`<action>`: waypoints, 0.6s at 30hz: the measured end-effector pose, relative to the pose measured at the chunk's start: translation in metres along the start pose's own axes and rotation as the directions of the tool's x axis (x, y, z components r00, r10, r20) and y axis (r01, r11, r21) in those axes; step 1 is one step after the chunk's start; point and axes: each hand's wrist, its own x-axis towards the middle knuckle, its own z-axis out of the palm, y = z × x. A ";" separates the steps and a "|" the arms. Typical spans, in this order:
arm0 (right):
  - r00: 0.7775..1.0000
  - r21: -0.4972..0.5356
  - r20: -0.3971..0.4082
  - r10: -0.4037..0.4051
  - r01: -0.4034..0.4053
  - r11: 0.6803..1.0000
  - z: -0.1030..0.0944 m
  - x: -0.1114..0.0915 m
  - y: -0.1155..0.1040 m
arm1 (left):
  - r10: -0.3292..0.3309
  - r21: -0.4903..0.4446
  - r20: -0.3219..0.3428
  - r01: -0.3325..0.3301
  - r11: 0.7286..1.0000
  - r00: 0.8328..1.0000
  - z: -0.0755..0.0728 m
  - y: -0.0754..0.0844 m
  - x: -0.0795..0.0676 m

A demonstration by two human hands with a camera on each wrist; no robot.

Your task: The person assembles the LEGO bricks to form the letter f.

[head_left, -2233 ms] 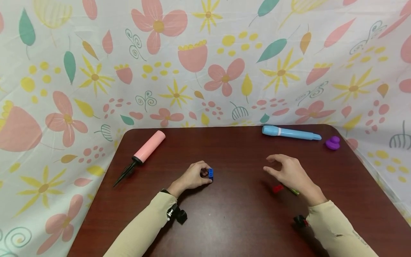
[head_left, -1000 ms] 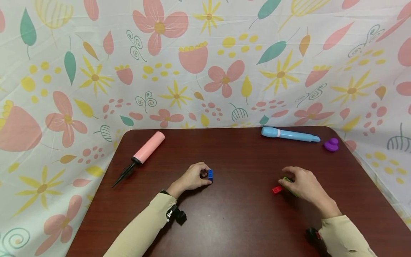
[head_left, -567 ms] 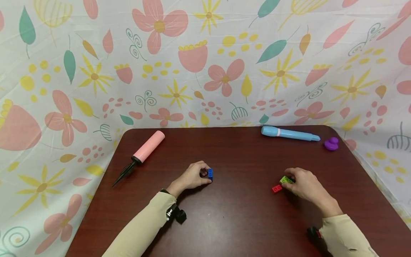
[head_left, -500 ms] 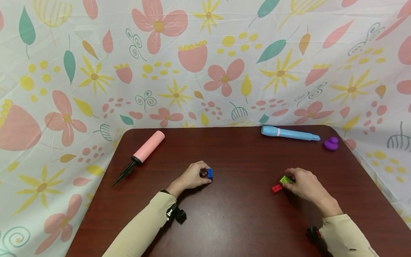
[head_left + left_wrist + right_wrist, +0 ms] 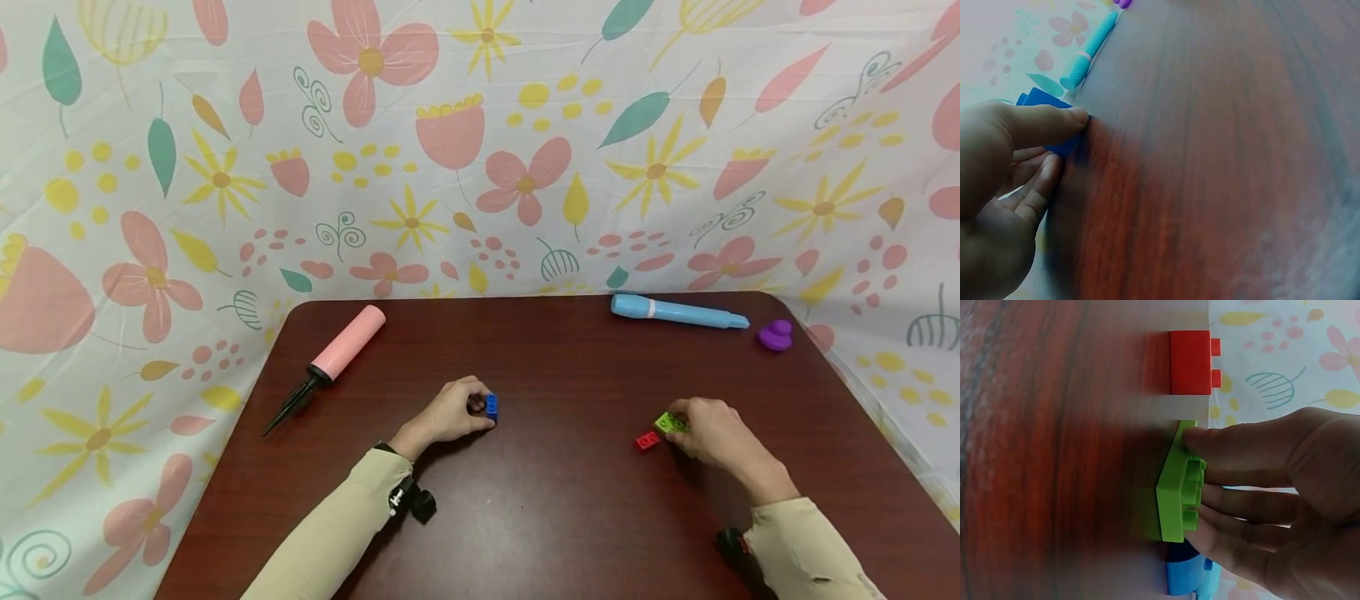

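On the left side of the table, my left hand (image 5: 447, 412) pinches a small blue brick (image 5: 492, 407) between thumb and fingers; the left wrist view shows the thumb across the brick (image 5: 1054, 100). Over to the right, my right hand (image 5: 716, 437) holds a green studded brick (image 5: 669, 423), thumb at one end and fingertips at the other in the right wrist view. A red brick (image 5: 647, 441) lies just left of the green one, apart from it. Beyond the fingertips, the right wrist view has a blue block with a rounded side (image 5: 1186, 574), hidden in the head view.
A pink pump with a black nozzle (image 5: 348, 343) lies at the table's back left. Along the back right edge are a light blue pump-like tube (image 5: 678, 311) and a purple rounded toy (image 5: 776, 335). A flowered cloth (image 5: 480, 225) hangs behind the dark wooden table (image 5: 555, 517).
My right hand has come down and to the right from above the bricks onto the green brick, then shifted slightly toward me. My left hand keeps its pinch on the blue brick.
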 end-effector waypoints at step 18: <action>1.000 0.030 -0.014 -0.025 0.025 0.999 -0.004 0.001 0.005 | 0.004 -0.002 -0.009 -0.004 1.000 1.000 0.000 0.001 0.000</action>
